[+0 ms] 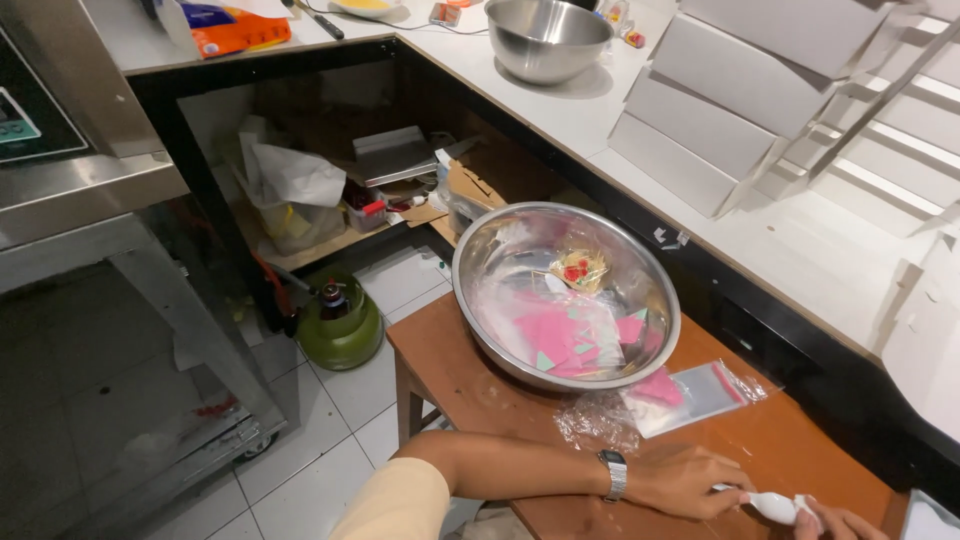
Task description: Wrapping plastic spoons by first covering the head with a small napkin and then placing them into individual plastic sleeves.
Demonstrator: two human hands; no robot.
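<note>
Left hand (690, 480): palm down on the wooden table (470, 385), fingers pinched narrow round one end of a small white object (778, 506). Wrist carries a metal-banded watch (614, 472); sleeve is pale yellow.

Right hand (840, 522): only the fingertips show at the frame's lower edge, closed on the other end of the same white object.

White object: smooth, glossy, elongated and rounded. Long axis runs roughly level from hand to hand, sloping slightly down toward the right hand. It sits at the table's near corner, well apart from the steel bowl (566, 293); what it is cannot be told.

Between the hands and the steel bowl: a clear plastic bag (690, 395) lying flat with a pink piece inside, and crumpled clear film (597, 422) beside it, touching the bowl's near rim.

Steel bowl: round, shiny, wide. Holds pink paper-like pieces with small green triangles, plus a small clear packet with red bits.

Beyond the bowl: white counter (800, 250) with stacked white boxes (720, 110) and a second steel bowl (548, 38), which looks empty. Left of the bowl, on the tiled floor: green gas cylinder (338, 322).
</note>
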